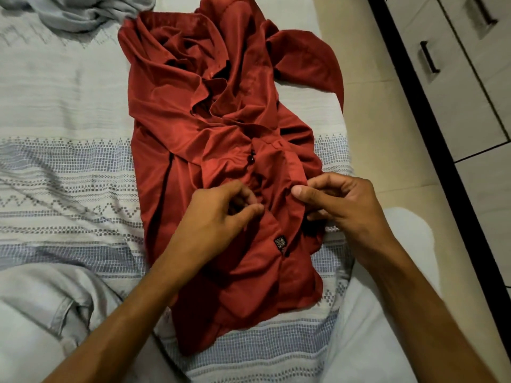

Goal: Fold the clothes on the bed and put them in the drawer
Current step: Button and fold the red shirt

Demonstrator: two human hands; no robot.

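both hands pinch the crumpled rust-red satin button shirt (221, 128) on the patterned white bedspread (69, 189): left hand (221, 214), right hand (340, 205). its small black woven label (279, 242) is unreadable.

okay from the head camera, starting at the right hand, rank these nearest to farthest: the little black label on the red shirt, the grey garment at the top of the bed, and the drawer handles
From the right hand:
1. Black label on the red shirt, just below-left of the hand.
2. Drawer handles, up and to the right, across the floor.
3. Grey garment, at the bed's top-left corner.
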